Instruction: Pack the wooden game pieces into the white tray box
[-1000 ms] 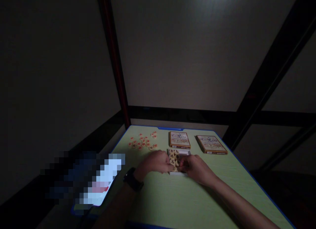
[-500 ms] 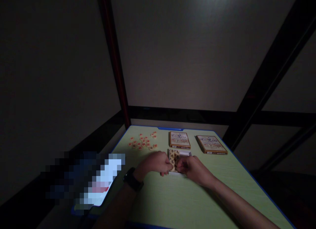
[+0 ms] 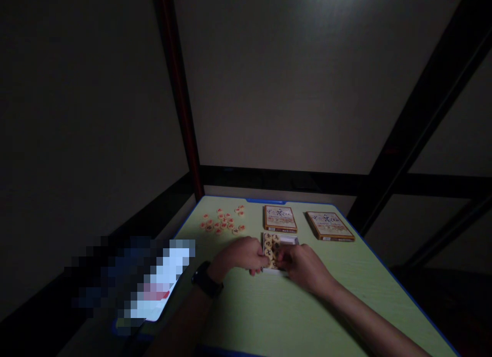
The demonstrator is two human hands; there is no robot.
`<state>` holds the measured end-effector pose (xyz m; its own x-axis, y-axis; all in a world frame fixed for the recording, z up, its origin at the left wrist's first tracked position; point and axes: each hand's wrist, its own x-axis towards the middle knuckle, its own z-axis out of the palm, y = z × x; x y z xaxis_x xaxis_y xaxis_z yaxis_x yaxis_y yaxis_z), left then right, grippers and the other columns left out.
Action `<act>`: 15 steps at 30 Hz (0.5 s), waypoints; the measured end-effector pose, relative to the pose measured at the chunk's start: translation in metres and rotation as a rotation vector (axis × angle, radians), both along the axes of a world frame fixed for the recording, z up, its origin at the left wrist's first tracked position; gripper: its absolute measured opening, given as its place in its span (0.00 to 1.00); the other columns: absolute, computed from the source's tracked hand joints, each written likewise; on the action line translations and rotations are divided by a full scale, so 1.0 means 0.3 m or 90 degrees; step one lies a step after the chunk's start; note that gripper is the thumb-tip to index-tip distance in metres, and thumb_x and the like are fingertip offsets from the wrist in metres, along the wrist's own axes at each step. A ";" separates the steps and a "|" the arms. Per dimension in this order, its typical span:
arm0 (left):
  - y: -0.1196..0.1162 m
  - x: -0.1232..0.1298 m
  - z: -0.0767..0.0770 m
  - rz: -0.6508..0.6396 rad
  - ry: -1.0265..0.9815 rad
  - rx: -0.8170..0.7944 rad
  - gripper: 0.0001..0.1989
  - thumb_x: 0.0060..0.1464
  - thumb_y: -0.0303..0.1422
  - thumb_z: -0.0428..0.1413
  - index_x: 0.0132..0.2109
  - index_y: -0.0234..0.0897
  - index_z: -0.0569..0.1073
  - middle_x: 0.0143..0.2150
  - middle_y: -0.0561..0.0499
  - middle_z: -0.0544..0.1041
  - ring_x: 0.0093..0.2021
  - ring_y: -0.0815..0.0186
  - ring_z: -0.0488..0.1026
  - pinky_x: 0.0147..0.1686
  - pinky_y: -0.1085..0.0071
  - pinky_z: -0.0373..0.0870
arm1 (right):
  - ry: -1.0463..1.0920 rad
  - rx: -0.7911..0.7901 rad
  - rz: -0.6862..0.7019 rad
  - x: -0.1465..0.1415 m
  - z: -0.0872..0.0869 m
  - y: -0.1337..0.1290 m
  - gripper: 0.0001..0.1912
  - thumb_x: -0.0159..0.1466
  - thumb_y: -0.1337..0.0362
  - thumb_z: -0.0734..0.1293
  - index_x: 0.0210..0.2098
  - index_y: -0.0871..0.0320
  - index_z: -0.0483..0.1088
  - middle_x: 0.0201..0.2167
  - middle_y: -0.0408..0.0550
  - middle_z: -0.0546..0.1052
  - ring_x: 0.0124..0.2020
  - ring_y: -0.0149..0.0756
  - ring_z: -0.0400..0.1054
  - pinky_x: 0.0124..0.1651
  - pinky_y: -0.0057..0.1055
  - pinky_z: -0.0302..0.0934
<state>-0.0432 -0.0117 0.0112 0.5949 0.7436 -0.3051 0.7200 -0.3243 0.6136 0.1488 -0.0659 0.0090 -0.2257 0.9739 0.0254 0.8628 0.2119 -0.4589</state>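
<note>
Black-marked Chinese chess pieces (image 3: 268, 243) lie in two columns on the left side of a white tray (image 3: 291, 240). My left hand (image 3: 243, 253), with a dark watch on its wrist, is closed on the tray's left edge, thumb over the nearest pieces. Inside the tray, my right hand (image 3: 303, 264) has its fingertips pinched at a chess piece in the second column; the fingers partly hide it. The right hand also covers much of the tray's near right part.
Several red-marked pieces (image 3: 224, 221) are scattered at the back left of the green table (image 3: 246, 316). A flat printed box (image 3: 280, 218) sits just behind the tray, another printed box (image 3: 329, 225) farther right. A bright, blurred-out screen (image 3: 165, 280) is at the left edge.
My right hand has shifted slightly right, uncovering more pieces of the second column. My left hand stays at the tray's left edge.
</note>
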 end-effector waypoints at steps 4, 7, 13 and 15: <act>-0.007 0.005 0.010 0.002 -0.008 -0.017 0.14 0.51 0.34 0.52 0.23 0.34 0.75 0.21 0.52 0.77 0.22 0.70 0.73 0.27 0.75 0.67 | 0.016 0.006 0.006 -0.004 -0.004 -0.002 0.09 0.54 0.73 0.67 0.30 0.55 0.77 0.28 0.45 0.80 0.31 0.37 0.73 0.33 0.27 0.56; -0.016 0.010 0.025 0.006 -0.009 -0.029 0.14 0.52 0.34 0.51 0.22 0.34 0.74 0.19 0.53 0.75 0.21 0.71 0.71 0.26 0.75 0.67 | 0.064 -0.005 0.042 -0.008 -0.010 0.002 0.11 0.53 0.75 0.65 0.29 0.56 0.77 0.28 0.45 0.80 0.31 0.36 0.73 0.33 0.26 0.57; -0.021 0.010 0.038 0.004 -0.003 -0.046 0.17 0.55 0.35 0.51 0.21 0.34 0.73 0.17 0.53 0.73 0.19 0.71 0.69 0.25 0.75 0.65 | 0.165 -0.019 0.071 -0.005 -0.020 0.007 0.12 0.53 0.78 0.63 0.32 0.58 0.75 0.28 0.43 0.79 0.31 0.34 0.72 0.32 0.24 0.58; -0.020 0.010 0.042 0.008 -0.008 -0.059 0.19 0.57 0.35 0.49 0.20 0.35 0.72 0.16 0.54 0.72 0.19 0.71 0.68 0.24 0.75 0.64 | 0.157 -0.008 0.066 0.002 -0.017 0.004 0.12 0.54 0.77 0.63 0.32 0.59 0.74 0.29 0.44 0.79 0.31 0.35 0.72 0.33 0.25 0.59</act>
